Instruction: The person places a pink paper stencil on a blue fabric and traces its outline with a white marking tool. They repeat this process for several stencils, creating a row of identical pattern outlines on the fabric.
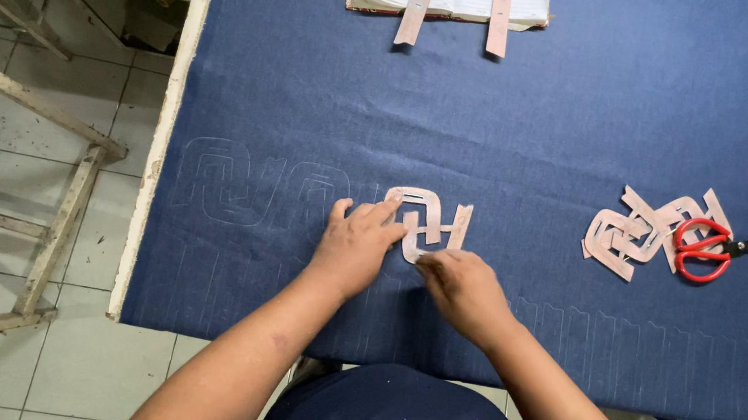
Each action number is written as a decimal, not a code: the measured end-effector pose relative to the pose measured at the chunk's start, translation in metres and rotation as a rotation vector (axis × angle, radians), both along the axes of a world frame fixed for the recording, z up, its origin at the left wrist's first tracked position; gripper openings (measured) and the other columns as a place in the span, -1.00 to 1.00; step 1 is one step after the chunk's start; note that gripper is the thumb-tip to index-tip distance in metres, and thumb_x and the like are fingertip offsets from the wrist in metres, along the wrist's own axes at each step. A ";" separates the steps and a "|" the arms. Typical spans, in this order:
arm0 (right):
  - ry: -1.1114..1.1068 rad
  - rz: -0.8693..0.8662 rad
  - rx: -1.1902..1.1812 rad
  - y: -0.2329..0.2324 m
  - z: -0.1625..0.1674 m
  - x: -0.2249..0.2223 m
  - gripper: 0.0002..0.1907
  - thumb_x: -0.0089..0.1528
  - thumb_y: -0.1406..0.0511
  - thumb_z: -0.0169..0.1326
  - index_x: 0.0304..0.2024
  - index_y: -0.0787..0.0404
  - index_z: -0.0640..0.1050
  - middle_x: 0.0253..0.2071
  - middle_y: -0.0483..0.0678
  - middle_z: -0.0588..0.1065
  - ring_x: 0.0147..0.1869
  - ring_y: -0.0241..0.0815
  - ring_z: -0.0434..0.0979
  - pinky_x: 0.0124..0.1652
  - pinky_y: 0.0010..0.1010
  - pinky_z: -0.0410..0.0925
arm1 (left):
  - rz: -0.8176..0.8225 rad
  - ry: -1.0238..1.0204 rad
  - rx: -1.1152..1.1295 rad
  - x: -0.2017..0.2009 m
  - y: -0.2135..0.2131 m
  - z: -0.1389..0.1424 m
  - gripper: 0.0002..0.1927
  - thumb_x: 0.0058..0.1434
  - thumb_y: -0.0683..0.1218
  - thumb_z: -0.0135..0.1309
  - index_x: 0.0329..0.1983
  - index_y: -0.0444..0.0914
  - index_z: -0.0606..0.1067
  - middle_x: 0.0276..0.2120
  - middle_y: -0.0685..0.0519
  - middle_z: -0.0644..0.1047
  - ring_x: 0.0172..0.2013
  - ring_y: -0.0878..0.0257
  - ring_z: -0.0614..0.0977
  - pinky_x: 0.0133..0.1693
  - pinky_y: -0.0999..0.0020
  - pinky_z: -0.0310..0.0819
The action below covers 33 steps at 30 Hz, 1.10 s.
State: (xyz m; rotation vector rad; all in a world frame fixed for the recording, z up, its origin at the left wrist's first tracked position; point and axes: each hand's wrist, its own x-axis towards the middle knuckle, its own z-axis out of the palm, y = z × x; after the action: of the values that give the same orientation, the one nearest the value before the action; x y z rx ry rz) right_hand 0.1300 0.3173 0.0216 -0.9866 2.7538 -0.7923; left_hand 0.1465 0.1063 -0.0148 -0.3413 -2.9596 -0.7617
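The pink card template (425,222) lies flat on the blue cloth (550,118) near the table's front edge; left hand (358,246) presses it with spread fingers, right hand (465,289) pinches its lower edge, red scissors (705,252) toward the right edge

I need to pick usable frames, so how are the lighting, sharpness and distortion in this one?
Head view: even, soft light with only faint shadows under the left hand and right hand; no glare on the blue cloth. The card template and red scissors look sharp, and the chalk outlines stay readable. Mild wide-angle bending shows at the wooden frame.
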 end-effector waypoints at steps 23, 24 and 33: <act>-0.016 -0.245 -0.038 0.015 0.006 -0.005 -0.84 0.27 0.29 0.16 -0.18 0.25 0.63 -0.25 0.06 0.63 -0.12 0.04 0.64 -0.11 -0.24 0.46 | 0.030 0.018 -0.077 0.001 0.023 0.014 -0.48 0.06 0.08 0.29 0.06 -0.23 0.53 0.28 -0.21 0.40 0.16 0.00 0.47 0.23 -0.22 0.14; -0.025 -0.258 -0.068 0.011 0.004 -0.009 -0.82 0.27 0.29 0.16 -0.17 0.27 0.63 -0.24 0.07 0.63 -0.12 0.03 0.64 -0.11 -0.26 0.46 | 0.027 0.038 -0.072 0.001 0.022 0.013 -0.47 0.05 0.07 0.29 0.06 -0.23 0.53 0.27 -0.20 0.40 0.17 0.00 0.47 0.22 -0.21 0.14; -0.353 -0.502 -0.309 -0.027 -0.007 -0.058 -0.78 0.33 0.27 0.08 -0.07 0.23 0.63 -0.21 -0.03 0.68 -0.18 -0.22 0.69 -0.16 -0.43 0.48 | 0.016 0.063 -0.111 0.000 0.023 0.010 -0.41 0.07 0.07 0.26 0.17 -0.23 0.50 0.19 -0.18 0.45 0.18 -0.01 0.45 0.21 -0.19 0.14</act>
State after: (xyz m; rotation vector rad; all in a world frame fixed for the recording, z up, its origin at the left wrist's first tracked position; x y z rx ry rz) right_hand 0.0721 0.2907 0.0150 -0.1362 2.6226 -1.3432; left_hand 0.1464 0.1295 -0.0043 -0.3418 -2.9477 -0.5750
